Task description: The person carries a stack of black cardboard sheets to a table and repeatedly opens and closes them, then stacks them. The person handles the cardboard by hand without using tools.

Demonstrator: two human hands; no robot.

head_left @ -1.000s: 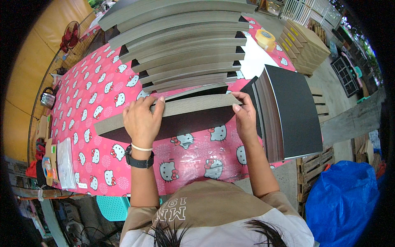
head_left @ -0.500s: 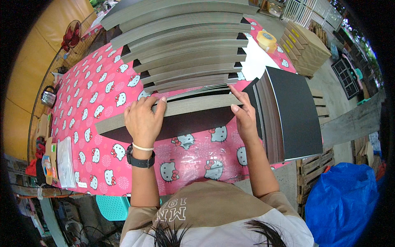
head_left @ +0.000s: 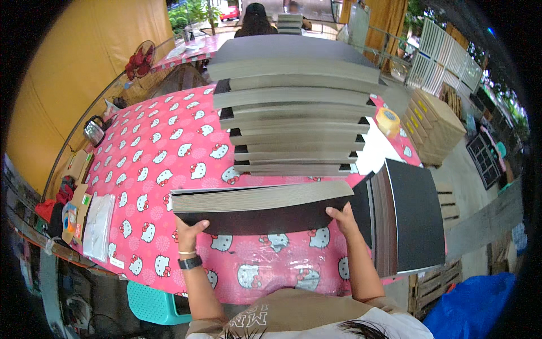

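Observation:
Both my hands hold a thick stack of sheets (head_left: pixel 265 201) by its two ends. It has pale grey edges facing up and a black outer face turned toward me. My left hand (head_left: pixel 190 231) grips the left end, its thumb on the black face and its fingers hidden behind. At the other end my right hand (head_left: pixel 343 218) has its thumb on the near corner, the fingers mostly out of sight. Just beyond stands a tall pile of similar grey-edged stacks (head_left: pixel 299 116), with black ends jutting out in alternation. Beside my right hand rests another black-covered stack (head_left: pixel 416 217).
A pink patterned cloth covers the table (head_left: pixel 152 186). Yellowish tape (head_left: pixel 388 121) sits on the right, near white paper (head_left: pixel 375 148). A clear plastic packet (head_left: pixel 99 226) lies at the left edge. Brown cartons (head_left: pixel 433 127) stand beyond the table. A person (head_left: pixel 256 21) is at the far end.
My hands have moved from the stack's top edge out to its two ends. The loose sheets have come together into an even block. My view has tilted up, showing more of the far end.

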